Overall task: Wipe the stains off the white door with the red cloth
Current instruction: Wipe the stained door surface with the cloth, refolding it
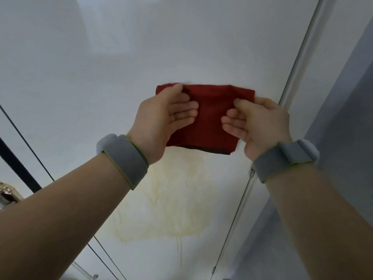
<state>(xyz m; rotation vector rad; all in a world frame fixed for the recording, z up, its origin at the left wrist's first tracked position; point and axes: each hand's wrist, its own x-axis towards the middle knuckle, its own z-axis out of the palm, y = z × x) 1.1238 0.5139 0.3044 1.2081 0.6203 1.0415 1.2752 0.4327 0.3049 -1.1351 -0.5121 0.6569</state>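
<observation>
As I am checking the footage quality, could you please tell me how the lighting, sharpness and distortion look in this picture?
Head view: soft, even light, no hard glare on the white door; the yellowish stain reads clearly; the red cloth, gripped by the left hand and right hand, looks soft; the left-edge brown object is blurred; the wide lens slants the door's edges.

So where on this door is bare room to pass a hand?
Bare white door lies above the red cloth and left of the left hand. Below the cloth the yellow stain spreads. Right of the right hand the metal edge strip is close.
</observation>
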